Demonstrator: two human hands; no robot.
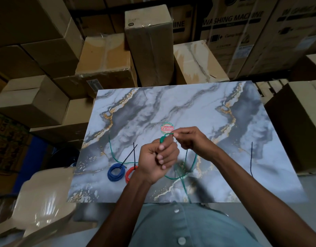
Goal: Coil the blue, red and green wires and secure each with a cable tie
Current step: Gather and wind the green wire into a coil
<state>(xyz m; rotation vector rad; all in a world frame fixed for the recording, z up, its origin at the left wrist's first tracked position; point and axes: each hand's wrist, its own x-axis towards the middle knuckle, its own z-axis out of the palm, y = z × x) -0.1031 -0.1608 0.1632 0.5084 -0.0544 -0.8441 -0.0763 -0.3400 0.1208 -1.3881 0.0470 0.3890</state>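
Note:
My left hand (158,162) is a fist gripping the green wire (191,166) above the marble board (171,107). My right hand (191,138) pinches a small loop of the same wire just beyond the left fist. The rest of the green wire hangs in loose loops under both hands and trails left across the board. A blue coil (116,172) with a black cable tie (129,154) through it lies at the front left. Beside it is a red coil (129,173), partly hidden by my left wrist, with its own black tie sticking up.
One loose black cable tie (251,158) lies on the right part of the board. A round red sticker (167,128) sits near the board's middle. Stacked cardboard boxes (148,45) surround the board on all sides. A plastic-wrapped box (45,198) stands at the front left.

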